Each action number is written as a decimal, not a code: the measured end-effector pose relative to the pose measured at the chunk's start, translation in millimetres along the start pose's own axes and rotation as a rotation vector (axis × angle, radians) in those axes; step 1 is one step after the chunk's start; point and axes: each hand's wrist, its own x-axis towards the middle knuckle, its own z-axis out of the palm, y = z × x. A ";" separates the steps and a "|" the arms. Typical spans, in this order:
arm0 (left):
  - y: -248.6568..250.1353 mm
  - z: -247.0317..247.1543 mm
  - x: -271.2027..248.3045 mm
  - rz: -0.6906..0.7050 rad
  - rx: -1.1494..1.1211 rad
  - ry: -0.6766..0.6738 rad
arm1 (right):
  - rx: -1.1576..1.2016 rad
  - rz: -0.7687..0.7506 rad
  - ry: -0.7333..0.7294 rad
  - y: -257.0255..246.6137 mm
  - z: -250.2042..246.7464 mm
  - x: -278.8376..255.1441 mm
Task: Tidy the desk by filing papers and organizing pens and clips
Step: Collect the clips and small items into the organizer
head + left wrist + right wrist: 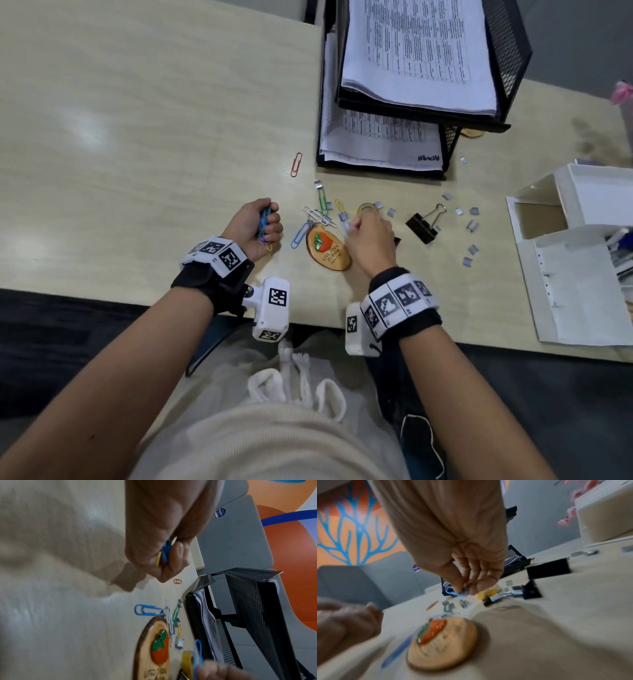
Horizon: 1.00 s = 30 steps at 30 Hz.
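- Left hand [256,226] fisted on the table [137,137], fingers [178,555] curled tight round a bunch of clips [163,553] – blue, yellow, green ends poke out.
- Right hand [370,240] just right of it, thumb and forefinger pinching one blue clip [458,592] off the table; other fingers loosely curled.
- Wooden tag [328,247] with an orange fruit lies between the two hands, flat on the table.
- Loose clips by the tag's top end: blue one [299,235] at its left, white ones [318,215], green one [322,198], yellow one [339,206].
- Red clip [296,164] lies apart, further up the table, left of the tray.
- Tape roll [365,208] just beyond the right fingertips.
- Black binder clip [423,226] right of the right hand, handles up; small staple strips [472,225] scattered round it.
- Black mesh paper tray [507,51], two tiers, both holding printed papers [418,51], at the table's far side.
- White organizer [582,219] at right edge; contents too cut off to tell.
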 end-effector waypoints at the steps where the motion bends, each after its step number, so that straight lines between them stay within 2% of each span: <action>1: -0.8 -2.9 -0.5 -0.003 -0.004 0.009 | 0.032 -0.006 0.038 -6.8 -2.4 8.1; 6: -2.5 -16.3 -5.3 0.005 -0.048 0.033 | -0.065 -0.046 0.027 -25.5 2.6 44.9; 10: -0.9 -25.9 -6.7 0.024 -0.075 0.069 | -0.205 -0.070 -0.007 -29.1 10.0 53.0; 14: -1.6 -20.1 -3.5 0.073 -0.112 0.107 | -0.212 -0.040 -0.076 -30.7 4.2 51.9; 17: -0.8 -7.9 0.7 0.093 -0.137 0.106 | -0.082 -0.013 -0.080 -29.6 -1.5 49.3; 20: -1.0 5.4 7.1 0.090 -0.131 0.062 | 0.158 -0.085 -0.090 -38.5 -6.8 44.9; 24: -2.2 19.9 14.3 0.056 -0.101 -0.009 | 0.329 -0.204 -0.234 -61.3 -16.2 39.8; 26: 0.6 21.4 15.7 0.040 -0.096 0.002 | 0.293 -0.181 -0.187 -64.9 -15.9 51.4; 28: 4.3 17.6 15.3 0.021 -0.080 0.005 | 0.162 -0.114 -0.102 -63.3 -11.6 63.4; 30: 7.3 10.3 14.5 0.003 -0.078 -0.005 | -0.006 -0.041 -0.082 -59.9 -5.2 65.1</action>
